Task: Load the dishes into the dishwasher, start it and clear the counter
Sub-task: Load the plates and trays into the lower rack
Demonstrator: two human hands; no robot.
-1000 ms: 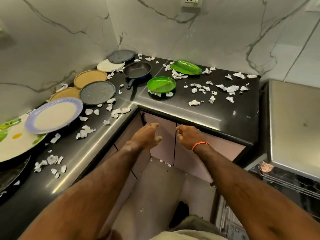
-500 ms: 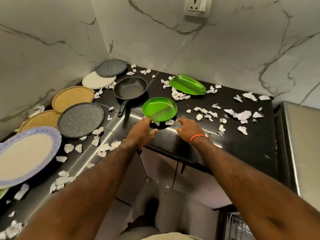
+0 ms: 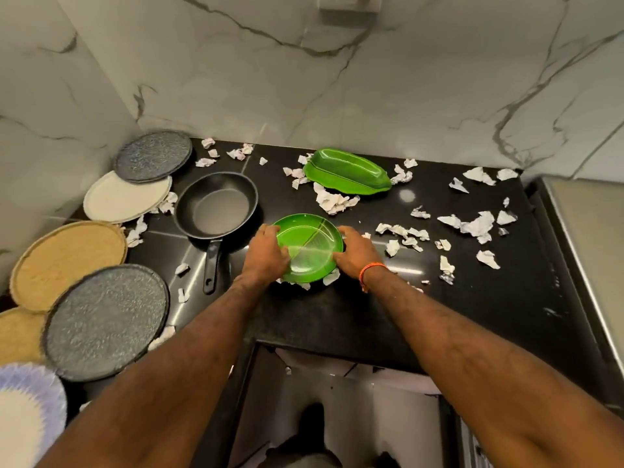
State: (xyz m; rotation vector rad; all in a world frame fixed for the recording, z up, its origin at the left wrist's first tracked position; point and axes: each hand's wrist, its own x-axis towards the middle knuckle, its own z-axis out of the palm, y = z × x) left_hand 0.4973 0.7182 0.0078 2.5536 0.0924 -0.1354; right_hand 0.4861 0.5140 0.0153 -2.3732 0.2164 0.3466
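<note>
A round green plate (image 3: 309, 244) sits on the black counter (image 3: 337, 319) in the middle of the view. My left hand (image 3: 265, 253) grips its left rim and my right hand (image 3: 354, 251) grips its right rim, fingers curled over the edge. Behind it lies a long green leaf-shaped dish (image 3: 347, 172). A black frying pan (image 3: 216, 206) stands just left of the plate, handle pointing toward me. Along the left wall lie a grey plate (image 3: 153, 156), a white plate (image 3: 126, 196), a tan plate (image 3: 67, 263), a second grey plate (image 3: 106, 320) and a blue-rimmed plate (image 3: 27, 417).
Crumpled paper scraps (image 3: 476, 226) are strewn over the counter, thickest on the right and around the green dishes. A steel surface (image 3: 587, 248) borders the counter on the right. A wall socket (image 3: 351, 3) sits above. Cabinet doors (image 3: 337, 417) lie below the counter edge.
Both hands rose from in front of the cabinets, reached over the counter edge and took hold of the round green plate's rims. The view moved closer to the counter.
</note>
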